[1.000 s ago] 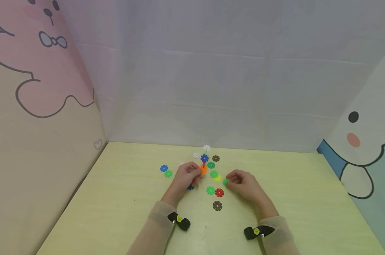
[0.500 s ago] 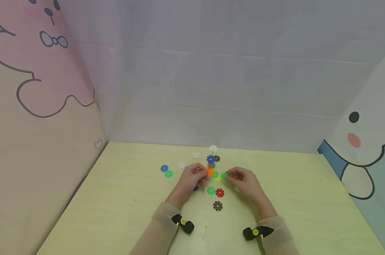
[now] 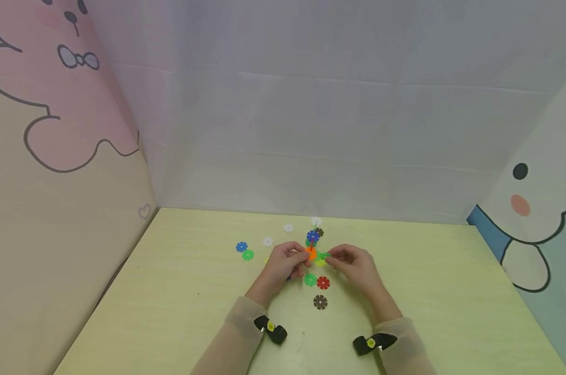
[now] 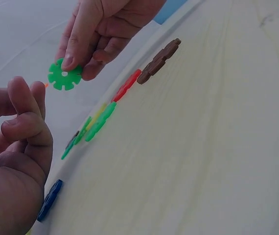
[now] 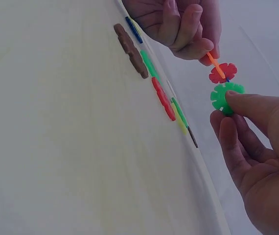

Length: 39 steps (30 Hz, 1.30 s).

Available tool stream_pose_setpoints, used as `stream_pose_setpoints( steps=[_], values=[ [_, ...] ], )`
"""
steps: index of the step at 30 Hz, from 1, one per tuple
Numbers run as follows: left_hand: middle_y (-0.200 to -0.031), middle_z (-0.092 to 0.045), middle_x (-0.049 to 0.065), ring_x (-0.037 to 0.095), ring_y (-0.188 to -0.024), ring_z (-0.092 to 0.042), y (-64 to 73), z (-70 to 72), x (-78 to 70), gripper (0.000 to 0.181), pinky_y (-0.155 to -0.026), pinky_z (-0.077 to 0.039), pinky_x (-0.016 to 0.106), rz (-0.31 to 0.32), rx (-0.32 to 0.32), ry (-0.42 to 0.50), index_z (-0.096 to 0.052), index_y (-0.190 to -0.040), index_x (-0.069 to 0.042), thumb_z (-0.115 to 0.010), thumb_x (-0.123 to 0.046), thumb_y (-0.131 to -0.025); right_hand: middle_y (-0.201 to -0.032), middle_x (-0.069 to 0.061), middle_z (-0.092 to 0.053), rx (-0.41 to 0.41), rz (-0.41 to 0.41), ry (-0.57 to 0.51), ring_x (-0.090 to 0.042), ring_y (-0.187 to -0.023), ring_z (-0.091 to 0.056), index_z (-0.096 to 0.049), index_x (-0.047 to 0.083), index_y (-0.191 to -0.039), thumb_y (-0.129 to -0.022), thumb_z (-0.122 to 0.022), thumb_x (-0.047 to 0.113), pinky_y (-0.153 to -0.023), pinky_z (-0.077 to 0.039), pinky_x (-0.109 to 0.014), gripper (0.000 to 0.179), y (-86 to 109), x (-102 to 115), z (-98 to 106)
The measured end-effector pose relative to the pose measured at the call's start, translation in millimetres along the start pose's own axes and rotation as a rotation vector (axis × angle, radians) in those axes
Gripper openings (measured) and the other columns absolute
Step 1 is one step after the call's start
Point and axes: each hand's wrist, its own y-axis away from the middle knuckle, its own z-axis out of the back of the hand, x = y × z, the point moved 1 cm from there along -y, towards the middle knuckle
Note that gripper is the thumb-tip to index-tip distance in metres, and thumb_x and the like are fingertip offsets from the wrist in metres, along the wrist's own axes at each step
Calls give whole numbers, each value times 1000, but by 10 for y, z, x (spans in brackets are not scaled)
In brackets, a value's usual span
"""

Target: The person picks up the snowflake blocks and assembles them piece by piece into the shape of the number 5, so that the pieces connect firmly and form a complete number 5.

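Note:
My left hand (image 3: 285, 263) pinches an orange notched disc (image 3: 312, 253) between thumb and fingers. Joined to that disc is a chain of interlocking discs: a red one (image 5: 223, 73) seen nearly edge-on from the head, then a blue one (image 3: 313, 236), with a white one (image 3: 316, 221) at the far end. My right hand (image 3: 355, 263) pinches a green notched disc (image 5: 222, 98) by its edge. In the right wrist view this green disc is right beside the orange one. Both hands are raised above the table.
Loose discs lie on the table (image 3: 170, 312): green (image 3: 310, 279), red (image 3: 323, 283) and brown (image 3: 320, 302) ones before the hands, blue (image 3: 241, 247) and green (image 3: 248, 254) ones at left, white ones (image 3: 267, 241) behind. A pale curtain (image 3: 283, 114) closes off the back.
My left hand has moved right with the disc chain. My right hand has brought the green disc left and up to the orange one, and the green disc has turned nearly edge-on to the head.

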Motion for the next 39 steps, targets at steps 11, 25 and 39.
stream_pose_setpoints(
  steps=[11,25,39],
  values=[
    [-78,-76,6,9,-51,-57,-9,7,3,11,-49,-42,21,-12,-3,14,-67,-93,-4,-70,-4,-104,-107,-10,-81,-15,15,47,-20,-96,-77,-82,5,-112,-98,-84,10,-86,-59,-23,15,-11,-9,-68],
    [-79,-77,6,8,-50,-55,-19,24,41,10,-48,-41,21,-15,3,-5,-69,-95,-3,-71,-6,-104,-110,-10,-81,-34,11,25,-21,-99,-77,-82,4,-113,-98,-84,13,-87,-58,-22,17,16,15,-70],
    [-79,-77,7,8,-49,-54,13,4,36,11,-48,-40,20,-4,-11,-2,-67,-94,-2,-70,-6,-105,-109,-10,-81,-40,17,-2,-20,-100,-77,-82,5,-111,-96,-86,11,-87,-59,-21,16,20,-1,-99]
  ],
)
